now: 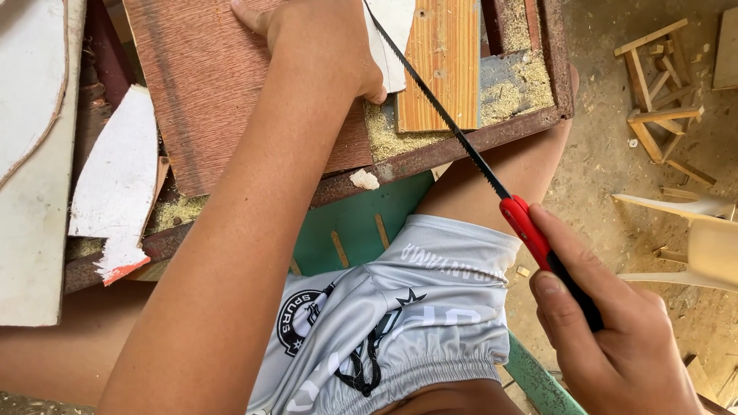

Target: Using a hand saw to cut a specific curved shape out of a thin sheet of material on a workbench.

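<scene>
While the left hand (327, 46) presses flat, fingers spread, on the brown board (207, 84), the right hand (615, 338) grips the red-handled saw (530, 227); blade meets the white panel (392, 38) far right.

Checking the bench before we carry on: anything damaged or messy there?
Yes. The white board at the left has a ragged, broken lower edge, and sawdust lies piled by the left hand on the rusty frame.

One head-worn camera, looking steeply down and close over the person's own lap, workbench edge (430, 157) across the top of frame, sawdust floor (615, 161) off to the right; only this single view, nothing shared with another
</scene>
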